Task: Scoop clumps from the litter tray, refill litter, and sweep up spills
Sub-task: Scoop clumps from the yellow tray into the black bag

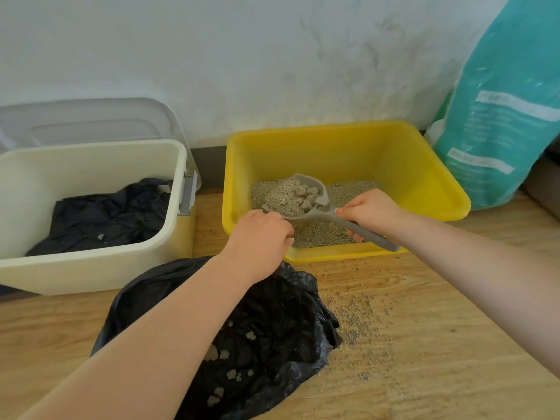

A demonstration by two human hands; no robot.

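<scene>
A yellow litter tray (394,159) stands on the wooden floor against the wall, with grey litter (321,231) in its bottom. My right hand (371,212) grips the handle of a grey scoop (306,192), which is held above the litter and is loaded with litter and several clumps. My left hand (262,237) rests on the tray's near left rim, fingers curled over the edge. An open black rubbish bag (272,322) lies in front of the tray, under my left arm, with several clumps inside it.
A cream bin (91,268) lined with a black bag stands at the left, its lid leaning on the wall behind. A teal litter sack (497,116) leans at the right. Spilled litter grains (357,316) dot the floor right of the black bag.
</scene>
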